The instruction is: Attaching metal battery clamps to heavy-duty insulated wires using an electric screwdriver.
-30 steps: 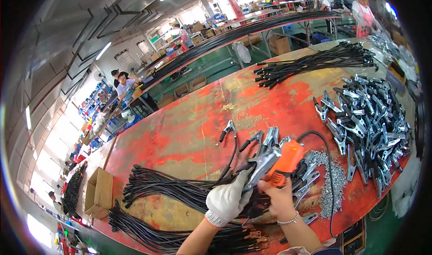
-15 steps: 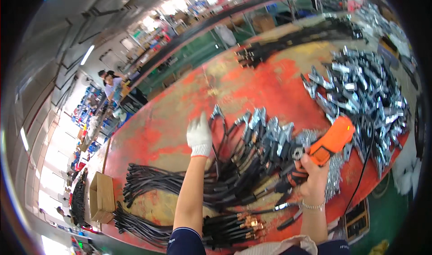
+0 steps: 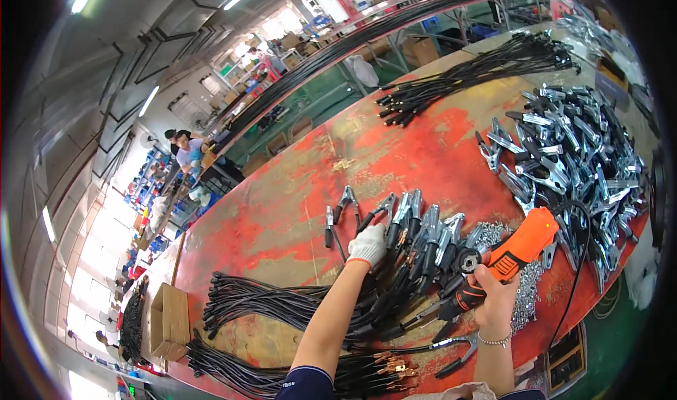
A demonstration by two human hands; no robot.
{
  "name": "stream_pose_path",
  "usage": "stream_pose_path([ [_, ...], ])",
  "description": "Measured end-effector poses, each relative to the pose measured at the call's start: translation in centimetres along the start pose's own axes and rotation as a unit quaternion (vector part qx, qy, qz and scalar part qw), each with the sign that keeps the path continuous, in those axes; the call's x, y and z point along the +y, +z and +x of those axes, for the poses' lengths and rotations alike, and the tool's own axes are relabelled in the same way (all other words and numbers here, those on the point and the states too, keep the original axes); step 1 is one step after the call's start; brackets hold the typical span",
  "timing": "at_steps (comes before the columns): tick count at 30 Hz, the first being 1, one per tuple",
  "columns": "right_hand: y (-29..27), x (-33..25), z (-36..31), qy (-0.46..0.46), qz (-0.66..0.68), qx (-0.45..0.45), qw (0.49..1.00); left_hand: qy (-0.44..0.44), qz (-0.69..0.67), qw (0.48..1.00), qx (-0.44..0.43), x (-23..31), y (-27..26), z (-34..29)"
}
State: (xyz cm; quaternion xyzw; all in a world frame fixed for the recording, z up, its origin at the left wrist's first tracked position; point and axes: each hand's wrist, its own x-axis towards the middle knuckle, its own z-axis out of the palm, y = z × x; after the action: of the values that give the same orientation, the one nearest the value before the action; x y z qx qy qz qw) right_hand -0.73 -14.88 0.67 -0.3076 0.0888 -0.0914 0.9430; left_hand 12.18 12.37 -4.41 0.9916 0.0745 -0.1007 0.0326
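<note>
R hand [image 3: 496, 301] grips orange power tool [image 3: 527, 238], long axis lower-L to upper-R, nose [image 3: 469, 261] facing L; gloved L hand [image 3: 368, 246] by clamps [image 3: 415, 206], can't tell grip.

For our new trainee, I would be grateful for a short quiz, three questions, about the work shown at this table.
1. Multiple choice: what does the right hand hold?
a) a cardboard box
b) an orange power tool
c) a coil of rope

2. True or false: the left hand wears a white glove, while the other is bare.

3. Fill in: the large pile of metal clamps lies toward the picture's ____ side.

Key: 1. b; 2. true; 3. right.
</note>
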Motion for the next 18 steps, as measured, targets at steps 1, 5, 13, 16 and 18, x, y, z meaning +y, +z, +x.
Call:
stream_pose_path([
  [1,-0.1,0.2,0.0,0.001,-0.01,0.003,1.0,-0.029,-0.017,0.999,-0.001,0.7,-0.3,0.0],
  [5,0.2,0.2,-0.5,0.001,-0.011,-0.008,1.0,-0.124,-0.107,0.985,0.051,0.8,-0.3,-0.2],
  [13,-0.5,-0.4,-1.6,-0.043,-0.038,-0.06,0.997,0.008,-0.593,0.78,0.198,-2.1,-2.1,-4.3],
  [16,0.2,-0.1,-2.5,-0.013,-0.033,-0.085,0.996,0.073,-0.636,0.728,0.245,-2.4,-3.1,-7.3],
  [18,0.9,0.1,-3.4,0.016,-0.013,-0.114,0.993,0.062,-0.671,0.706,0.22,-1.2,-4.6,-10.5],
])
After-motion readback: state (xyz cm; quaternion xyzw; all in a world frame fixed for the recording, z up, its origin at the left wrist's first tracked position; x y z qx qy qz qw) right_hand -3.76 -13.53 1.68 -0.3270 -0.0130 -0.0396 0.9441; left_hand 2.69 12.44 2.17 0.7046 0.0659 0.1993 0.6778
